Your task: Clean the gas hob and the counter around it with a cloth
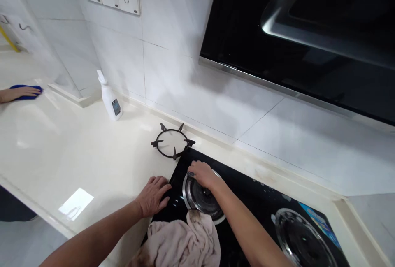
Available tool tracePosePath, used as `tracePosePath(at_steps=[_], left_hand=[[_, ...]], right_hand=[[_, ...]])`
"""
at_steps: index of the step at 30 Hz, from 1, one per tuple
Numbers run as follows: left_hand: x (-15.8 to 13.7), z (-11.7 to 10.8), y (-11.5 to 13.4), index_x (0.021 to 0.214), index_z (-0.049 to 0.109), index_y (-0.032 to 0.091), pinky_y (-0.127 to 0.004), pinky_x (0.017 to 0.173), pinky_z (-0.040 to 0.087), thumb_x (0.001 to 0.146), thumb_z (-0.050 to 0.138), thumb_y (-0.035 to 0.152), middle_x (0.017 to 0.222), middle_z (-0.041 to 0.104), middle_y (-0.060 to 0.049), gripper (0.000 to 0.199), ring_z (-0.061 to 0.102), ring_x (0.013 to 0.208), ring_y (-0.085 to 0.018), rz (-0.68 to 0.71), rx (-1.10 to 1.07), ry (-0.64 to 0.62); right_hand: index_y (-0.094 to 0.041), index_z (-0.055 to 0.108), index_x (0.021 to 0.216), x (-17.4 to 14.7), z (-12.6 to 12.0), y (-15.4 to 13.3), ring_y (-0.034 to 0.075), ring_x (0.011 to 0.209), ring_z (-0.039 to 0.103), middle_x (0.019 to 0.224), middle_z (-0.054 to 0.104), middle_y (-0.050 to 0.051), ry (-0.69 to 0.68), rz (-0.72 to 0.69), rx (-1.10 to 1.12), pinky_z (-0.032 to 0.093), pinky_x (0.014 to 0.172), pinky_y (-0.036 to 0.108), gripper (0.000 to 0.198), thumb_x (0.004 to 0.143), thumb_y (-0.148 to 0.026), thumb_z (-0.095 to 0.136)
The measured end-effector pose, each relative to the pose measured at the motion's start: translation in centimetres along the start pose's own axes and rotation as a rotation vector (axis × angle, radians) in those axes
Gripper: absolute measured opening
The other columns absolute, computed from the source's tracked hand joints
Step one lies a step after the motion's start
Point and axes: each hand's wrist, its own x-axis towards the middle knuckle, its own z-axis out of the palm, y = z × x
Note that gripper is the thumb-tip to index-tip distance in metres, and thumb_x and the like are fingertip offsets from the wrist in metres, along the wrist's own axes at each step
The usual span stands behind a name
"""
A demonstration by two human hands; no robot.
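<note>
My right hand (202, 173) is closed on a steel wool scrubber (191, 174), mostly hidden under the fingers. It presses on the far left part of the round metal burner tray (197, 196) in the black gas hob (236, 176). My left hand (153, 195) lies with its fingers stretched out over the hob's left edge, holding nothing. A crumpled, stained pale cloth (188, 242) covers the near part of the hob and touches the tray. Off the hob's far left corner, a black pan support (157, 145) sits on the counter.
A white spray bottle (109, 100) stands on the pale counter (101, 156) by the wall corner. At far left, another person's hand (21, 91) rests on a blue cloth (38, 88). A second burner (304, 238) lies right. The black range hood (277, 69) overhangs the hob.
</note>
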Motion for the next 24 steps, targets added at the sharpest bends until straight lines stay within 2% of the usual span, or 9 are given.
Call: tracePosePath(at_steps=[4, 10, 12, 15, 20, 24], left_hand=[[0.0, 0.0, 0.0, 0.12, 0.053, 0.024, -0.045, 0.092, 0.034, 0.085, 0.057, 0.03, 0.118, 0.054, -0.009, 0.035, 0.046, 0.109, -0.028, -0.012, 0.012, -0.007], [-0.1, -0.1, 0.2, 0.12, 0.053, 0.025, -0.044, 0.095, 0.034, 0.084, 0.059, 0.03, 0.12, 0.054, -0.008, 0.038, 0.046, 0.11, -0.027, -0.028, 0.005, -0.004], [-0.1, -0.1, 0.3, 0.12, 0.053, 0.024, -0.044, 0.095, 0.034, 0.083, 0.06, 0.031, 0.12, 0.054, -0.008, 0.038, 0.046, 0.11, -0.027, -0.032, 0.004, -0.003], [-0.1, -0.1, 0.3, 0.119, 0.054, 0.024, -0.044, 0.095, 0.034, 0.082, 0.061, 0.03, 0.12, 0.054, -0.008, 0.038, 0.046, 0.11, -0.027, -0.033, 0.006, -0.001], [-0.2, -0.1, 0.3, 0.119, 0.053, 0.024, -0.044, 0.094, 0.034, 0.082, 0.061, 0.03, 0.119, 0.053, -0.008, 0.038, 0.046, 0.109, -0.027, -0.035, 0.013, -0.006], [-0.1, -0.1, 0.3, 0.119, 0.053, 0.024, -0.043, 0.093, 0.034, 0.082, 0.061, 0.03, 0.119, 0.053, -0.008, 0.038, 0.046, 0.108, -0.027, -0.031, 0.013, -0.006]], right_hand=[[-0.03, 0.064, 0.107, 0.1, -0.1, -0.1, 0.019, 0.103, 0.051, 0.114, 0.059, 0.003, -0.018, -0.015, -0.034, 0.034, 0.082, 0.029, 0.021, 0.093, -0.022, 0.05], [-0.024, 0.066, 0.107, -3.0, -0.7, 6.2, 0.022, 0.101, 0.054, 0.109, 0.059, 0.009, -0.039, 0.209, -0.082, 0.034, 0.077, 0.031, 0.025, 0.092, -0.02, 0.047], [-0.024, 0.066, 0.107, -3.8, -0.6, 7.2, 0.022, 0.099, 0.054, 0.109, 0.059, 0.009, -0.051, 0.245, -0.088, 0.033, 0.076, 0.031, 0.024, 0.091, -0.021, 0.047], [-0.025, 0.064, 0.109, -3.0, -0.5, 5.9, 0.021, 0.1, 0.053, 0.111, 0.058, 0.008, -0.041, 0.234, -0.088, 0.033, 0.076, 0.03, 0.025, 0.093, -0.022, 0.045], [-0.028, 0.065, 0.107, 0.4, -0.5, 0.9, 0.02, 0.101, 0.05, 0.112, 0.057, 0.006, -0.024, 0.113, -0.077, 0.032, 0.079, 0.031, 0.025, 0.094, -0.02, 0.044], [-0.03, 0.065, 0.106, 0.5, -0.3, -0.6, 0.018, 0.101, 0.049, 0.114, 0.057, 0.004, -0.039, 0.038, -0.067, 0.031, 0.08, 0.03, 0.025, 0.093, -0.019, 0.047]])
